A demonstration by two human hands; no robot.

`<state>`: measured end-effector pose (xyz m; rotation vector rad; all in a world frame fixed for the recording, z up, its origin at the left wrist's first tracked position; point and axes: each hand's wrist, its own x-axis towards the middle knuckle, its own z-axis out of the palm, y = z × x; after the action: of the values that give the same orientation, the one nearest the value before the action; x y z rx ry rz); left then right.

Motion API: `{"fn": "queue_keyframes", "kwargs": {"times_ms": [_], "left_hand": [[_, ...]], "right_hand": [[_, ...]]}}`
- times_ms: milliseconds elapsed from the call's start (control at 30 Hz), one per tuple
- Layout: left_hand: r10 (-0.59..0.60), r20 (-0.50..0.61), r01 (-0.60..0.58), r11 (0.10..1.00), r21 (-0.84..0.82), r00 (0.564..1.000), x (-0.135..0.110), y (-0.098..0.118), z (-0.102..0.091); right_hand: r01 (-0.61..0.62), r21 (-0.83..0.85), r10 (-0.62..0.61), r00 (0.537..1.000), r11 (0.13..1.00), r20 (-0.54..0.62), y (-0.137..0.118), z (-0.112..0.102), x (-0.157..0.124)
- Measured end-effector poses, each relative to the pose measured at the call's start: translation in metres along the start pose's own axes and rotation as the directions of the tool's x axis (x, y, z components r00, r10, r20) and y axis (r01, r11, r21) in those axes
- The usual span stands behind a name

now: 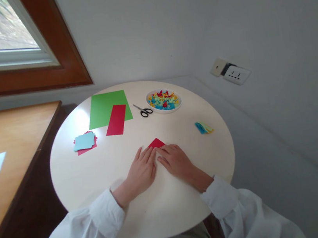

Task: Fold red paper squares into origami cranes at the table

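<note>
Round white table (157,213), near edge well apart from the work, with room out toward the green sheet (103,110). Left hand (142,167) and right hand (178,159) have fingers stretched onto the red paper (157,143) mid-table, its corner pointing away from the person, visible bit widest side to side.

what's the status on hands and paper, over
Left hand and right hand both on small red paper. Paper partly covered, one corner pointing away. Scissors and white bowl farther back, apart from hands.
</note>
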<state>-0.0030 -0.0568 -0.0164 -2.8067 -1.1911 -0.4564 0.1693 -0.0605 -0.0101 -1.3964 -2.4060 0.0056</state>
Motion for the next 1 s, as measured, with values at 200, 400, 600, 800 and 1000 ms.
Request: {"fn": "queue_keyframes", "kwargs": {"times_ms": [200,400,600,800,1000], "left_hand": [[-0.008,0.024,0.009,1.0,-0.016,1.0,0.002,-0.002,0.007],[-0.015,-0.008,0.014,0.999,-0.038,1.0,0.005,-0.002,0.006],[-0.03,-0.012,0.03,0.999,-0.043,0.999,0.008,0.0,0.01],[-0.04,-0.041,0.033,0.988,-0.153,0.998,0.008,-0.002,0.012],[-0.053,-0.054,0.037,0.967,-0.251,0.997,0.008,-0.001,0.01]], "right_hand": [[-0.019,-0.037,0.018,0.999,0.999,-0.03,0.001,0.006,-0.002],[-0.072,-0.072,0.062,0.989,0.995,-0.133,0.012,0.006,-0.013],[-0.088,-0.045,0.079,0.982,0.995,-0.172,0.02,0.003,-0.021],[-0.186,0.036,0.19,0.96,0.982,-0.205,0.022,0.008,-0.009],[-0.241,0.081,0.252,0.951,0.967,-0.18,0.021,0.013,0.005]]}}
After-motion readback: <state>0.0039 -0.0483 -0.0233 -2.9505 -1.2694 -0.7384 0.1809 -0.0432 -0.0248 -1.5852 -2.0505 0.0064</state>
